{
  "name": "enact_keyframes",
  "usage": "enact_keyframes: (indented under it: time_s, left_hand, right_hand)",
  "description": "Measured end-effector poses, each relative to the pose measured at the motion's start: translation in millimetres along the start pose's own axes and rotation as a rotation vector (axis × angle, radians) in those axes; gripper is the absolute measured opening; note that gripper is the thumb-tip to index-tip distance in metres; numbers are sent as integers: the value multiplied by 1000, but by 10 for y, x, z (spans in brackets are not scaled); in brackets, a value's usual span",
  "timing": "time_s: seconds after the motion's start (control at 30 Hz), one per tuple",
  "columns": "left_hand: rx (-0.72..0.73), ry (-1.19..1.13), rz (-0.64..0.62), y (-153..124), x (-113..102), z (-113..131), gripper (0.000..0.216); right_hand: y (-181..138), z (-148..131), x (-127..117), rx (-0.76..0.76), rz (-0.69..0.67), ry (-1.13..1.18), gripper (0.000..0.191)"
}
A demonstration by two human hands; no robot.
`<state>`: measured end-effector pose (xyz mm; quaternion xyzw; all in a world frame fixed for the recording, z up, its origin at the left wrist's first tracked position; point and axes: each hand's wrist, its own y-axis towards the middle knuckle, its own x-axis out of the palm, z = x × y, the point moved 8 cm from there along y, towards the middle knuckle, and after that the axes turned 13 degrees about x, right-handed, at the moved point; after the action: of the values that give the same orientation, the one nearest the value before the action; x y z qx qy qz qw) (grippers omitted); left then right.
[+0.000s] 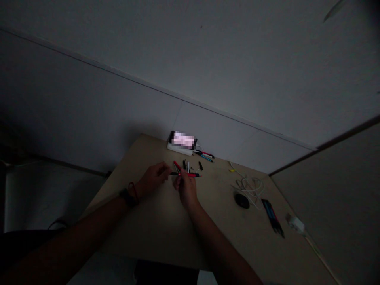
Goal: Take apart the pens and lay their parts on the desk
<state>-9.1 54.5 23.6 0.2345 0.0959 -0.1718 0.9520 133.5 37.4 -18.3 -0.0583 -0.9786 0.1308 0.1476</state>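
In the dim head view, my right hand [187,190] grips a red and black pen [192,174] that lies roughly level across its fingers. My left hand [156,176] is curled, with thumb and fingertips closed at the pen's dark left end. Just beyond my hands, several small parts lie on the table: a red piece [176,164], a black piece [184,164], a white stick-like piece [188,167] and a dark cap-like piece [200,166]. The small details between my fingers are too dark to make out.
A lit phone [182,139] leans on a white block [179,149] by the wall, with pens [208,157] beside it. To the right on the table [219,221] are a black mouse [242,200], a coiled white cable [251,186], several pens [271,215] and a white plug [296,224].
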Motion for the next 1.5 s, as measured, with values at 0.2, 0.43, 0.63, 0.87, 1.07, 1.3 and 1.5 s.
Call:
enact_keyframes:
  time_s: [0.2,0.43,0.63,0.87,1.07,1.3,1.5]
  left_hand:
    - [29,60,-16,3,8,49,26]
    - [19,55,-82,-5,44,71,43]
    - [-32,87,-81,-20,39,-3,60]
    - [13,26,0,7,2,38,31]
    - [40,33,15,-11,-13,64,18]
    - [16,28,37,-10,-22,60,21]
    - [9,43,23,-2,-23,21,23]
  right_hand:
    - [-4,-8,-14,2,4,81,50]
    - [0,9,-5,22,2,60,52]
    - [6,20,4,26,-7,15,56]
    - [8,-2,-27,31,7,119,48]
    - [-2,-5,-47,57,46,185,46]
    - [-23,-28,-44,59,48,213,43]
    - [-14,-21,-56,59,66,179,46]
